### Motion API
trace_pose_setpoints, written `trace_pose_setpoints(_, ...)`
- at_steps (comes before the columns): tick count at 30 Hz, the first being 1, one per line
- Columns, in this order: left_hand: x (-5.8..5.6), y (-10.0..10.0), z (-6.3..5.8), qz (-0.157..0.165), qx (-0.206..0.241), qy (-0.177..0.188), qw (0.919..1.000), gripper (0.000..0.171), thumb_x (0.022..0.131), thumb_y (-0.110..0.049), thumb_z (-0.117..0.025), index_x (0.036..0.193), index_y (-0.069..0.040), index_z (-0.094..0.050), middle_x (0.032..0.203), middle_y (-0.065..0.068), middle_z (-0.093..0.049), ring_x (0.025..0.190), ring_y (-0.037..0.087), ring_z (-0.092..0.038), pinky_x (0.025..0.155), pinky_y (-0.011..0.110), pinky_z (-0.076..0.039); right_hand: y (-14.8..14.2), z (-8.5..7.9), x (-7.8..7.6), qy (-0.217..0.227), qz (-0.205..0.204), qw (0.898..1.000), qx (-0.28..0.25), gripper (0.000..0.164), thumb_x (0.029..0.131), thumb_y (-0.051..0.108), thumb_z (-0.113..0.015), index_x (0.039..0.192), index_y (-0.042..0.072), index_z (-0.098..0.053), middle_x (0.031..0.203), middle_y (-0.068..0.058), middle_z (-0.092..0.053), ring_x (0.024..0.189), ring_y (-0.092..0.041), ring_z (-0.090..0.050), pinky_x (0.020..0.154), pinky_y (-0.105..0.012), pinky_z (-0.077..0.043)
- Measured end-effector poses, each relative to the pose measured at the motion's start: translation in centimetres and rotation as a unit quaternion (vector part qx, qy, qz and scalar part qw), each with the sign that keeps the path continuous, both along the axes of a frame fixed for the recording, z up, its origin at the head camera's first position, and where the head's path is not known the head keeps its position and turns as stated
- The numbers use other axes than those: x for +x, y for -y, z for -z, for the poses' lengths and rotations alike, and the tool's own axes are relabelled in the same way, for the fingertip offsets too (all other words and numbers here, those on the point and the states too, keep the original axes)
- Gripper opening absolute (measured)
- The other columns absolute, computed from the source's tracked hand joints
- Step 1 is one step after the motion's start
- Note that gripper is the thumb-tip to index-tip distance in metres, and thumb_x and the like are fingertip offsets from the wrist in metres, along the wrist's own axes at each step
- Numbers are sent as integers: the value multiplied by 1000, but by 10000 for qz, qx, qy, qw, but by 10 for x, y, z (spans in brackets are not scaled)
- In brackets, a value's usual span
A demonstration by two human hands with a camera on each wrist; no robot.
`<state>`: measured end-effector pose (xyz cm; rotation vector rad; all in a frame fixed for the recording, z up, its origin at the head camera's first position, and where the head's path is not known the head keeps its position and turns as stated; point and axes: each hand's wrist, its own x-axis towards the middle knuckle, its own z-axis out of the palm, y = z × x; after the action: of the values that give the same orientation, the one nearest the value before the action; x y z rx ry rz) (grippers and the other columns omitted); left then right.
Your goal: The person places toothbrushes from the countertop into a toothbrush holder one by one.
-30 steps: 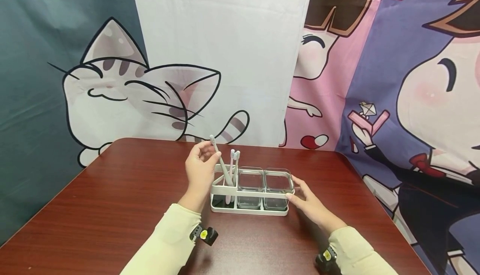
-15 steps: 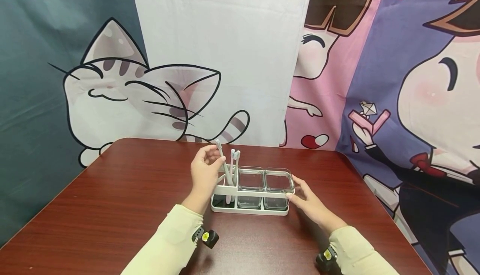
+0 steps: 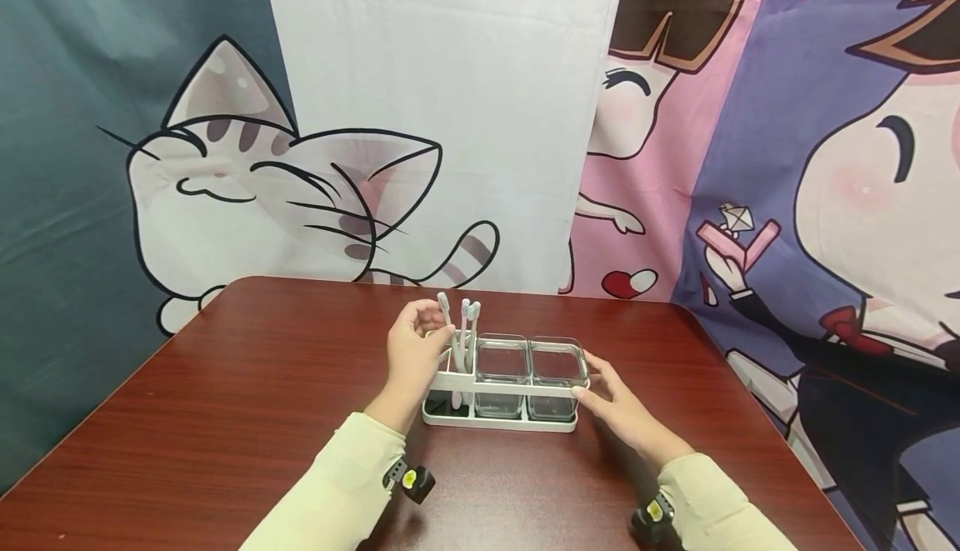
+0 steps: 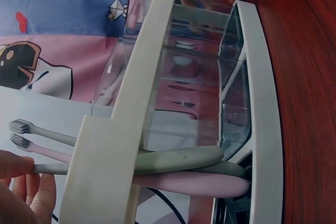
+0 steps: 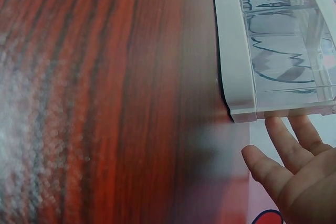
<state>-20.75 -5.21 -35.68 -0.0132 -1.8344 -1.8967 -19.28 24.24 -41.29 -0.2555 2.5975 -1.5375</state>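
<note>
My left hand (image 3: 411, 355) pinches a grey-green toothbrush (image 4: 178, 160) near its head. The toothbrush leans in the left compartment of a white toothbrush holder (image 3: 498, 427), its lower end above the holder's dark base in the left wrist view. A pink toothbrush (image 4: 215, 183) and another grey-green toothbrush (image 3: 474, 313) stand beside it, bristles up. Two clear square cups, a middle cup (image 3: 501, 359) and a right cup (image 3: 557, 361), sit in the holder. My right hand (image 3: 618, 405) holds the holder's right end, thumb at the front rail and fingers around the side.
The holder stands on a reddish-brown wooden table (image 3: 225, 418). Behind the table hangs a backdrop (image 3: 450, 51) with cartoon figures. A small black camera (image 3: 417, 483) is strapped to the left wrist, and another camera (image 3: 651, 522) to the right.
My left hand has moved right and slightly down, lowering the toothbrush into the holder and bringing it more upright beside the others. My right hand has stayed at the holder's right end.
</note>
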Motion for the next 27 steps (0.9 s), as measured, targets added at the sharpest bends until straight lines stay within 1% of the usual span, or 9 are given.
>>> trace_pose_setpoints(4,-1,-1,4,49,-123,-11,9999,30,74,14,-67,102,5,-60,86,12,-60,77,10,-56,70,17,-47,0,0,0,32,17,10000,-17,69,94,32,-61,151,24,-23,138,-19,-44,131,-38,-40,104,-59,-37)
trace_pose_setpoints(10,-1,-2,6,13,-430,84,9990,28,76,12,-69,102,4,-61,86,12,-62,78,11,-57,70,19,-47,0,0,0,20,27,10000,-46,68,94,32,-61,151,23,-24,137,-19,-44,131,-38,-40,105,-59,-36)
trace_pose_setpoints(16,0,0,7,41,-485,93,9988,30,75,13,-69,103,7,-60,87,16,-62,79,15,-58,71,19,-47,1,1,0,-23,15,10000,-75,68,94,31,-61,151,23,-25,137,-19,-45,130,-38,-41,104,-58,-38)
trace_pose_setpoints(23,-1,1,6,45,-573,259,9980,29,75,15,-68,101,6,-60,87,14,-62,79,16,-59,70,19,-47,1,2,0,-15,26,10000,-57,69,94,32,-61,151,24,-24,138,-19,-44,131,-38,-41,104,-59,-38)
trace_pose_setpoints(27,-2,2,6,58,-655,288,9974,29,74,15,-67,101,7,-60,87,16,-63,79,17,-59,68,19,-47,2,2,0,18,37,10000,-86,69,94,32,-62,151,24,-24,137,-18,-44,131,-38,-41,104,-59,-38)
